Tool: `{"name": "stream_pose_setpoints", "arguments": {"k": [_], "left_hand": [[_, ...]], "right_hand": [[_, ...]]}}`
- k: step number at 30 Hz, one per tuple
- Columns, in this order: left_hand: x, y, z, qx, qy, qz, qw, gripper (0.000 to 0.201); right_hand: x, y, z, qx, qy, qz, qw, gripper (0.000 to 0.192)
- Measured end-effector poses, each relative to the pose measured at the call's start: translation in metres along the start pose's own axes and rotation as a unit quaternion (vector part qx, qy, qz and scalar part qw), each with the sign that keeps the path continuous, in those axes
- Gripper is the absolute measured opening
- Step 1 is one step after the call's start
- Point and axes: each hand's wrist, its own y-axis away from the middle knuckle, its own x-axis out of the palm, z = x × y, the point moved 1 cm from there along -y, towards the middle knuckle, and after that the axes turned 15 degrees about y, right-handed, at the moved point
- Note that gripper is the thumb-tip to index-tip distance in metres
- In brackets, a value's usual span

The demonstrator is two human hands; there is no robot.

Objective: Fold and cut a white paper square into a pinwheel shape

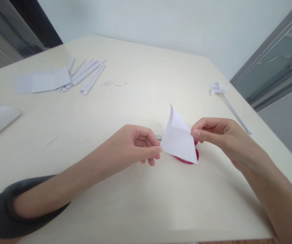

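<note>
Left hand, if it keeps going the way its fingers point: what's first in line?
The left hand points right, and already pinches the folded paper. Past that, the right hand on the paper's other edge comes next. Depth is unclear, but both look level.

Two bare hands, no gloves, rings or watch visible. Left hand (140,144): forearm bare up to near the elbow, where a dark grey, almost black sleeve (5,210) is pushed up into a thick rolled band; fabric looks smooth, no logo or print. Right hand (218,135): forearm bare all the way to the frame edge, no sleeve showing. Nails short, unpainted.
</note>
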Motion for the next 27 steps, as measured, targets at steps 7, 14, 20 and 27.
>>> {"name": "stream_pose_setpoints", "arguments": {"k": [7,14,20,27], "left_hand": [[-0.0007,0.0005,-0.0013,0.014,0.0,0.002,1.0,0.012],[-0.0022,0.0011,-0.0023,0.025,-0.007,-0.013,1.0,0.011],[-0.0046,0.001,-0.0075,0.042,-0.007,-0.013,0.999,0.012],[-0.0061,0.0009,-0.0091,0.032,-0.034,-0.002,0.999,0.012]], "right_hand": [[0.0059,0.0,-0.0003,-0.013,0.013,-0.012,1.0,0.019],[0.0062,0.0002,-0.003,-0.016,0.011,-0.018,1.0,0.02],[0.0025,0.0016,-0.0013,-0.01,0.016,-0.01,1.0,0.018],[0.0046,0.0035,0.0012,-0.013,0.0,0.012,1.0,0.016]]}}
